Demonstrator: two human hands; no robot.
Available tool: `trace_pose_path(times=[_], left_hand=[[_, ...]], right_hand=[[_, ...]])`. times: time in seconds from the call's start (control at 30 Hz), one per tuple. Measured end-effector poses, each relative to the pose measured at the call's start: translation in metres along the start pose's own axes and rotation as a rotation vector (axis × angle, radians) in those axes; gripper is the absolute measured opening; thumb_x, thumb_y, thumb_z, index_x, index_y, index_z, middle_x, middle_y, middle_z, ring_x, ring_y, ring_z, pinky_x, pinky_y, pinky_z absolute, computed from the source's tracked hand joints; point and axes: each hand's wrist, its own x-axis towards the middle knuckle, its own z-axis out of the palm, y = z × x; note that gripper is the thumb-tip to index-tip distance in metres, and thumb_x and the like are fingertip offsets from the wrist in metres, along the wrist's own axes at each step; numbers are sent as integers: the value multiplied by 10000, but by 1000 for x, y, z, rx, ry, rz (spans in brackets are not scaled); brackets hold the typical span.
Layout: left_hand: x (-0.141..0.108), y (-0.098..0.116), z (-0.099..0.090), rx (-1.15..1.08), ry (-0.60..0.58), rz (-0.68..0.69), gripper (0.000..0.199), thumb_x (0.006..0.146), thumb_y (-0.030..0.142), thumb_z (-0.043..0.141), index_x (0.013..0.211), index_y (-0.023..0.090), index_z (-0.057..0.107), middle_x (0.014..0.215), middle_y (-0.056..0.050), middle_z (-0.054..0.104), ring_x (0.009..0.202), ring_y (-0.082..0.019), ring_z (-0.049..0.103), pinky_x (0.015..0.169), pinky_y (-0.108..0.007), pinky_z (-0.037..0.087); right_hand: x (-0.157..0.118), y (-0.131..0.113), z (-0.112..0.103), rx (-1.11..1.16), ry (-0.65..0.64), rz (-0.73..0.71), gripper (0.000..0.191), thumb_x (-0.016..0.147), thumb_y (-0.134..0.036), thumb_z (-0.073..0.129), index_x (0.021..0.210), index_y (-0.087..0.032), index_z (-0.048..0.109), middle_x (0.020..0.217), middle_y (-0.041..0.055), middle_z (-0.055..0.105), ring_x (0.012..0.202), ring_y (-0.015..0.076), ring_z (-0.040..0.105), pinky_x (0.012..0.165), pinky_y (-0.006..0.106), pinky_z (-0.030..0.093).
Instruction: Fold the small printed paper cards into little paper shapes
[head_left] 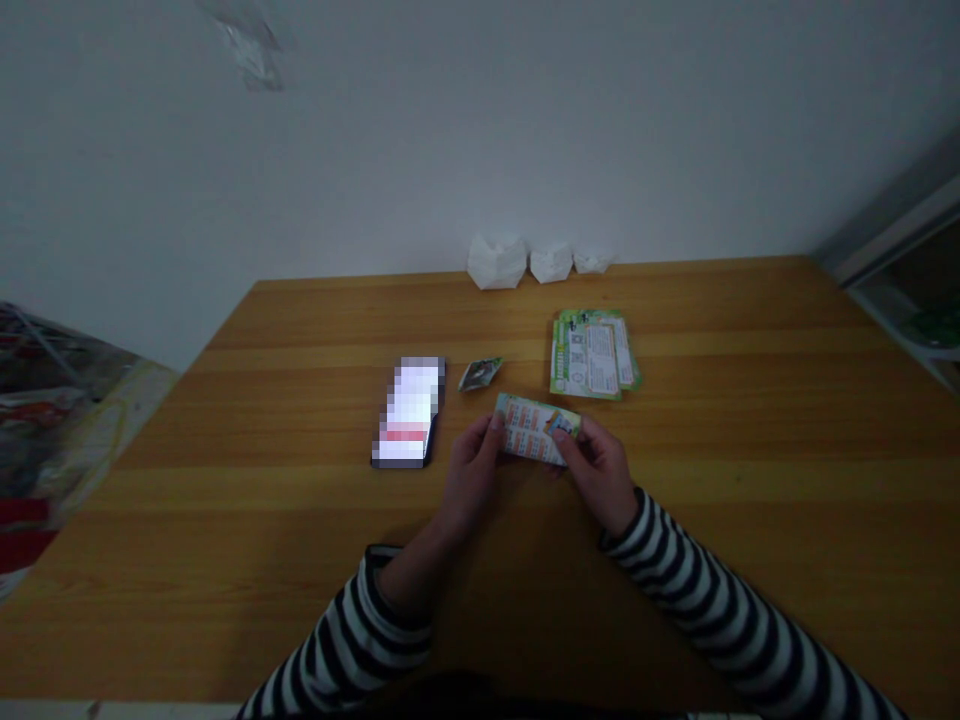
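Note:
Between my two hands is a printed card [529, 432], white with orange blocks and a green edge. My left hand [474, 468] pinches its left end with the thumb on top. At the right end my right hand [600, 470] grips it, thumb across a small blue-and-orange picture [564, 424]; whether that picture is a separate piece I cannot tell. Just beyond the card lies a small dark folded packet or card [480, 374]. A loose stack of green-and-white printed cards [589, 355] rests farther back on the right.
A phone [409, 412] with a lit, blurred screen lies left of my hands on the wooden table [262, 430]. Several crumpled white paper lumps [496, 263] sit along the back edge against the wall. Clutter stands on the floor at left, and a framed cabinet [900, 260] at right.

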Motion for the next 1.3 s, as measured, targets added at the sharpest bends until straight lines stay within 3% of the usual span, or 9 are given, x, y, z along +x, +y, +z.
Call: trace_pose_path(times=[0.67, 0.97, 1.2, 1.3], left_hand=[[-1, 1, 1, 69, 44, 37, 400, 858, 523, 611, 919, 139, 709, 855, -62, 721, 769, -173, 651, 745, -283, 522], [-1, 4, 2, 75, 78, 34, 429, 821, 554, 634, 865, 132, 700, 765, -47, 702, 687, -162, 636, 670, -269, 520], [-1, 5, -1, 98, 134, 89, 442, 807, 571, 648, 826, 132, 702, 707, -33, 686, 635, -152, 621, 605, -252, 504], [-2, 5, -2, 81, 149, 111, 428, 823, 557, 639, 842, 134, 704, 709, -31, 686, 619, -143, 621, 592, -245, 500]], right_hand=[[-2, -7, 4, 69, -14, 23, 240, 879, -449, 629, 921, -213, 619, 745, 6, 666, 529, 135, 597, 480, 265, 531], [-2, -4, 5, 86, -18, 43, 233, 869, -443, 641, 890, -213, 614, 726, 4, 643, 545, 137, 579, 491, 265, 511], [1, -5, 4, 45, 45, -44, 367, 842, -409, 675, 609, -207, 476, 545, -61, 432, 503, 93, 391, 480, 226, 331], [3, -8, 4, 94, 33, -10, 381, 808, -407, 707, 575, -196, 491, 531, -58, 453, 506, 89, 406, 495, 226, 328]])
